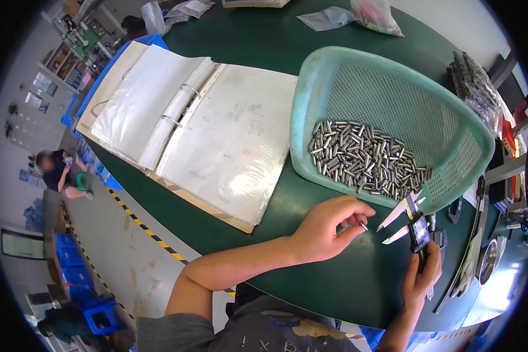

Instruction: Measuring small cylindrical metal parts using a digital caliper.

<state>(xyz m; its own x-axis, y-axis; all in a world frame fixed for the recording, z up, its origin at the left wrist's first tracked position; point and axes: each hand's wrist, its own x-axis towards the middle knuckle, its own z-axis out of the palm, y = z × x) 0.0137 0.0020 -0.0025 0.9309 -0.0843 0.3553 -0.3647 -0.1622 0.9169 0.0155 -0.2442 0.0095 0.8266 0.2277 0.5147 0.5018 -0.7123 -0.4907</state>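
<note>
Left hand [322, 232] resting low over the dark green desk [311, 276], fingers curled, grip closed on a small metal pin [364, 226] pinched between thumb and fingertips, pin tip pointing toward the open jaws of a caliper [413, 226]. Right hand [421, 278] further right, grip closed around the caliper body, thumb up beside its dark display, the two pointed jaw pairs spread apart and aimed at the pin, not yet touching it. Just behind both hands, a turquoise mesh basket [334, 76] sitting on the desk, tilted, with a heap of similar short metal pins [361, 158] gathered in its lower part; caliper jaws near the basket's front rim. To the left of the basket, an open ring binder [217, 135] with clear plastic sleeves lying flat, one corner over the desk edge. Clear plastic bags [369, 14] at the far edge of the desk, a bag of dark parts [475, 88] at the right. Floor with yellow-black tape [146, 232] and blue stools [100, 314] below on the left.
</note>
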